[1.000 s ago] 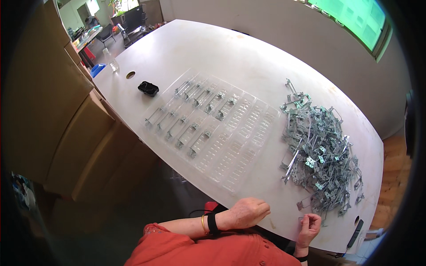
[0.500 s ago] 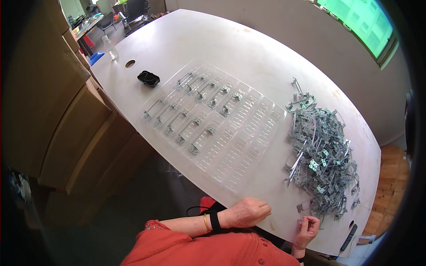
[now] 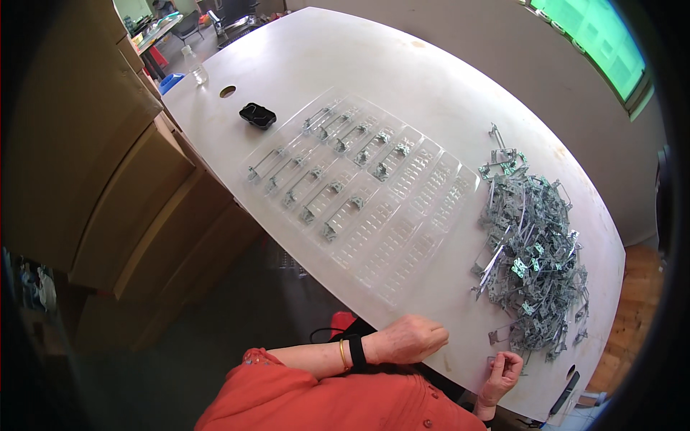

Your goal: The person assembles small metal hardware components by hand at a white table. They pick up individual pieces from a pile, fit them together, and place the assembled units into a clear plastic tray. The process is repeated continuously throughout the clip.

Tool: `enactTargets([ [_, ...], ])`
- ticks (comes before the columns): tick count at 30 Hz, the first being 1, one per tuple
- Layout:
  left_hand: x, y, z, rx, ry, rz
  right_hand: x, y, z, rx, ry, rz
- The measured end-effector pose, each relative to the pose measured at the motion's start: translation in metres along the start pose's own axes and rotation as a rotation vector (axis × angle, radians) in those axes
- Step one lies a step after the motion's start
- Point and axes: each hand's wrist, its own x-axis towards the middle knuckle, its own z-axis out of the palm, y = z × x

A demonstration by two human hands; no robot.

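My left hand (image 3: 410, 339) rests at the near edge of the white table, its fingers curled in. What it holds, if anything, is hidden. My right hand (image 3: 501, 378) is to its right, fingers bent toward the thumb beside a small, thin piece too unclear to name. Just beyond it lies a large heap of grey metal brackets (image 3: 535, 266), tangled together. Left of the heap, a clear plastic tray (image 3: 370, 291) with long compartments lies flat. Two rows of metal brackets (image 3: 334, 188) sit in its left compartments; the right ones show only molded ridges.
A black container (image 3: 257, 116) and a clear bottle (image 3: 194, 66) stand on the far left of the table (image 3: 366, 54). A black-handled tool (image 3: 565, 394) lies at the right near edge. Cardboard boxes (image 3: 136, 208) are stacked along the left side.
The whole view has shifted slightly, so the table and tray appear a little farther right. Both hands keep nearly the same pose and place; the brackets in the tray look unchanged.
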Motion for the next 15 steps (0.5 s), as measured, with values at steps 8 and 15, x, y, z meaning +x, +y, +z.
enactTargets([
  [8,0.0,-0.001,0.002,0.011,0.008,0.005,0.001,0.007,-0.001,0.019,-0.02,-0.059],
  [15,0.002,0.001,-0.002,0.039,-0.004,0.009,-0.004,-0.001,0.01,0.083,0.006,-0.074],
])
